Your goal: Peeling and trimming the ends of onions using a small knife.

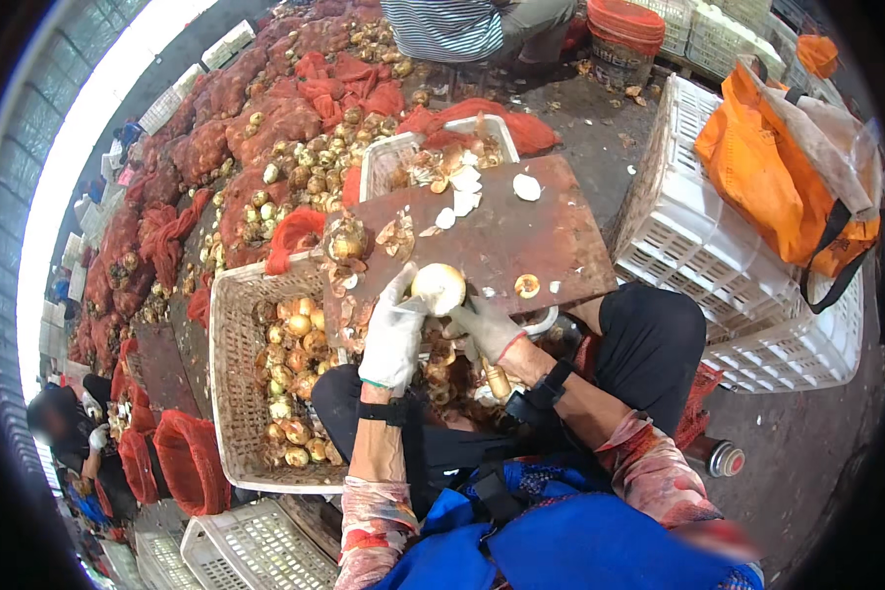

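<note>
Fingers (403, 281) of my gloved left hand (393, 336) grasped an onion (439, 286) above the brown board (551, 221), towards its near edge. My right hand (490, 329) curled by the onion's lower right side; whether it gripped the wooden handle (497, 380) below, I couldn't tell. Mostly bare board stretched rightward to the edge. The onion looked round, pale cream, peeled.
</note>
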Action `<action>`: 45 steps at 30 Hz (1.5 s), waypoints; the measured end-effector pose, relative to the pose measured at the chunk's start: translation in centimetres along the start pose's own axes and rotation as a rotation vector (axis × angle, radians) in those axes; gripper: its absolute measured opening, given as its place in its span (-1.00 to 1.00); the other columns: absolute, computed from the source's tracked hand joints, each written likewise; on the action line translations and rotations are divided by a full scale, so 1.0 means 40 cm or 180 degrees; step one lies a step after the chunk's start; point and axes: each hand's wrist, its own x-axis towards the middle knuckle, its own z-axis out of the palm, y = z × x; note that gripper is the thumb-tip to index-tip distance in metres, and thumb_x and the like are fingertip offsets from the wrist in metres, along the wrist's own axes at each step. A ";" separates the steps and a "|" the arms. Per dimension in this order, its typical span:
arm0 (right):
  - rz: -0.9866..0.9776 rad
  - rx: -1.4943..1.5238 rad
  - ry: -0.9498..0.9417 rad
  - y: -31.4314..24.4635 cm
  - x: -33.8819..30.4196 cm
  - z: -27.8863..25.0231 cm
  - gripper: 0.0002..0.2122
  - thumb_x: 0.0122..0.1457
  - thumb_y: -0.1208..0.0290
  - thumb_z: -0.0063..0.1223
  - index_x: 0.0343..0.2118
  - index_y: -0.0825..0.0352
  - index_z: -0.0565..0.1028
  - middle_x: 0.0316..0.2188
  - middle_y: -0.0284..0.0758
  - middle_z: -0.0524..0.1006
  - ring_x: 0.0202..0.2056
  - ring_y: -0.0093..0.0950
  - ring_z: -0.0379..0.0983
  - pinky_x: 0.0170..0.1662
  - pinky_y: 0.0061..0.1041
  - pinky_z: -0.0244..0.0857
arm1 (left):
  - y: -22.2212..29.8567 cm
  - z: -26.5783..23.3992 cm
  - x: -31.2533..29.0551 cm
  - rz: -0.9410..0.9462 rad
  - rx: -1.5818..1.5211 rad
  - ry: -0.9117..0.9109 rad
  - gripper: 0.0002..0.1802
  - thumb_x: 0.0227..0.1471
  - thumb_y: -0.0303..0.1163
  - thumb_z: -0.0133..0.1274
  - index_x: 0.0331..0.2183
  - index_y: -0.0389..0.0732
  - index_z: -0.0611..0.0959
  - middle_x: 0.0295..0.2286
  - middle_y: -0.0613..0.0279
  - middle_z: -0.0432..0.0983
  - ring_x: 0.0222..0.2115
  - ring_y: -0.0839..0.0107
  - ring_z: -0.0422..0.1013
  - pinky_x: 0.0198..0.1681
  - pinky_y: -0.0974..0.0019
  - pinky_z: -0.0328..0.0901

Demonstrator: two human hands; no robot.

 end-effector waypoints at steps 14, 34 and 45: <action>0.0062 -0.3315 0.0671 -0.049 0.055 -0.009 -0.69 0.21 0.20 -0.17 -0.21 0.39 0.37 -0.38 0.09 0.54 -0.28 0.04 0.51 -0.19 -0.05 0.34 | -0.044 0.011 0.066 0.1341 0.2750 0.0486 -0.36 -0.02 -0.67 0.00 0.15 -0.23 0.36 0.03 -0.08 0.30 0.03 0.10 0.29 0.10 0.24 0.22; -0.0847 -0.3097 0.0838 -0.040 -0.061 -0.007 -0.70 0.19 0.22 -0.16 -0.13 0.33 0.32 -0.31 0.00 0.53 -0.30 0.01 0.49 -0.26 -0.05 0.33 | -0.158 -0.006 0.134 0.0753 0.0844 -0.0123 -0.62 0.13 -0.37 -0.08 -0.05 -0.35 0.52 -0.14 -0.06 0.49 -0.12 0.16 0.43 -0.02 0.29 0.29; -0.0528 -0.3935 0.0866 -0.012 -0.044 0.009 -0.59 0.27 0.17 -0.19 0.11 0.20 0.15 -0.43 -0.08 0.53 -0.45 -0.08 0.54 -0.52 -0.14 0.42 | -0.208 -0.022 0.201 0.0349 0.0474 0.0035 -0.51 0.29 -0.14 -0.20 0.04 -0.33 0.41 -0.10 0.15 0.45 -0.12 0.42 0.40 -0.03 0.37 0.31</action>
